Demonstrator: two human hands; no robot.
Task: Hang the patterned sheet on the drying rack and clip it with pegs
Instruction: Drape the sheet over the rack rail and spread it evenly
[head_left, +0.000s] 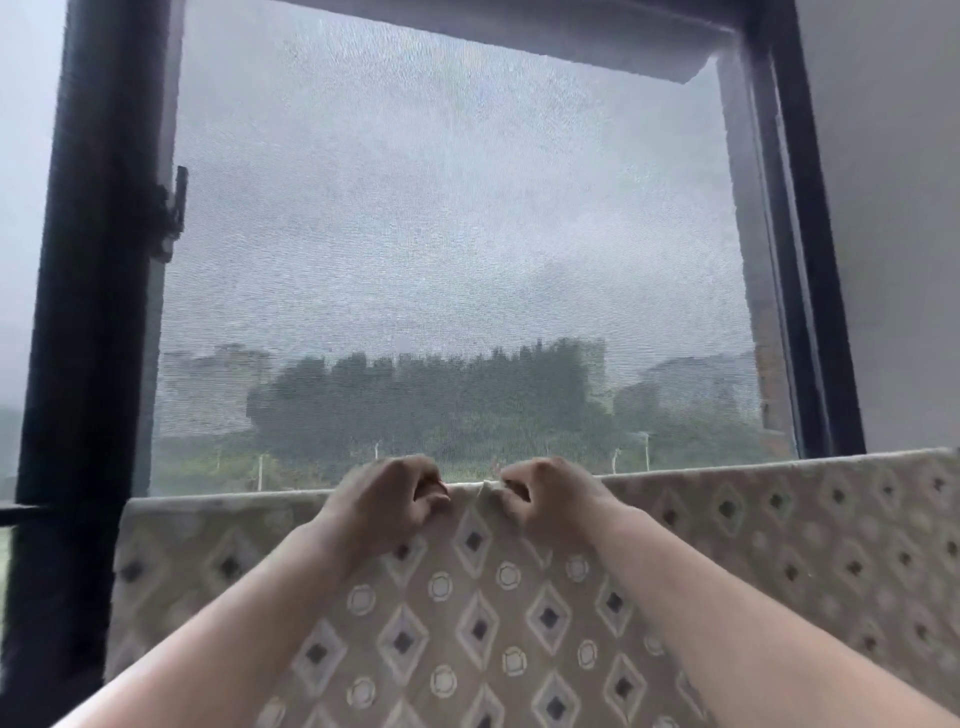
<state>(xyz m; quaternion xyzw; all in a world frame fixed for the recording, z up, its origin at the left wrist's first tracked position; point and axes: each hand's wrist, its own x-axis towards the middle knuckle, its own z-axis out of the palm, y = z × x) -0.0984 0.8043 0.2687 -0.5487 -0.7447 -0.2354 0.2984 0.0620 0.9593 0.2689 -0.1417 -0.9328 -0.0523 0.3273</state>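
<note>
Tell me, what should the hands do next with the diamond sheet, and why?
Probably slide the left hand and right hand apart along the top fold of the sheet to flatten it. Both grip the fold close together, with a small pucker between them, so the edge does not look smooth enough to clip.

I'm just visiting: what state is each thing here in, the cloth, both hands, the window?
Beige sheet patterned with diamonds and circles: draped, with its top edge folded over something hidden beneath it; unclipped where visible.
Left hand: fingers curled, gripping the sheet's top edge.
Right hand: likewise gripping the top edge, close beside the left.
Grey mesh window screen: stretched across the black-framed opening.
</note>
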